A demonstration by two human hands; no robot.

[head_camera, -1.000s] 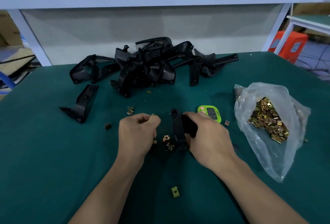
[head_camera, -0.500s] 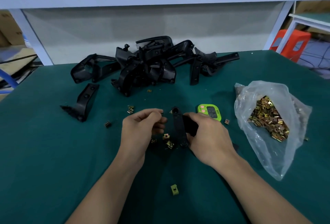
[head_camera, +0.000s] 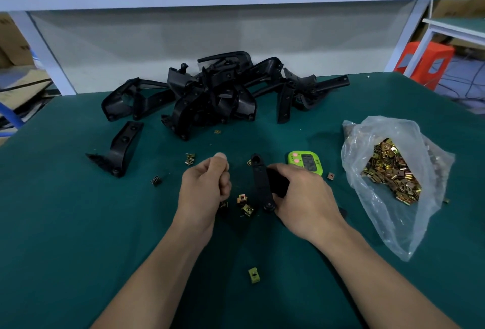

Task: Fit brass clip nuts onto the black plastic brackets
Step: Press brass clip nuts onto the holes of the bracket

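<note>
The right hand [head_camera: 301, 197] grips the bracket [head_camera: 259, 184] on the bench [head_camera: 78, 223], the left hand [head_camera: 207, 187] curls beside it, maybe round a nut, I cannot tell; best line the nut square with the hole before pushing.

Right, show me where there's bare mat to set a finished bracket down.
Bare mat lies left of the left forearm, nearer than the lone bracket, and behind the timer, between the bracket pile and the bag. It is crowded between the left hand and the held bracket in the right hand, where loose clip nuts lie.
</note>
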